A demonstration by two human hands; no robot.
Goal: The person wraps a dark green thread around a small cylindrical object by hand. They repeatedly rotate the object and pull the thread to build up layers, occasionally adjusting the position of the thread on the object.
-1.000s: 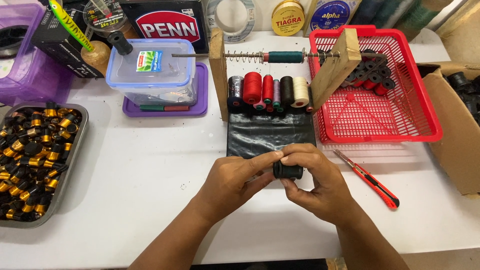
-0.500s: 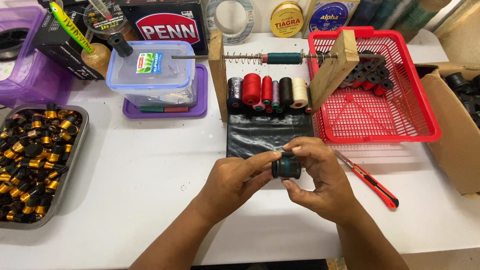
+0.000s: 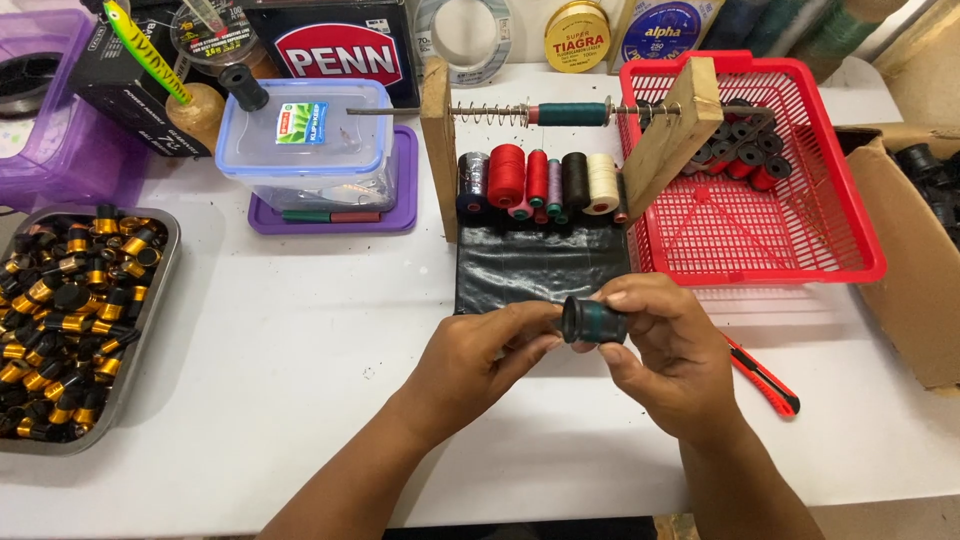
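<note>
Turned end-on now, one dark spool (two hands holding)

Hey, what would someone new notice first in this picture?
Probably the two hands at centre, the left hand and right hand, together holding a small dark spool. Then the red basket at right and the metal tray of black-and-gold parts at left.

Bare table leftward; thread rack and red basket ahead.
</note>
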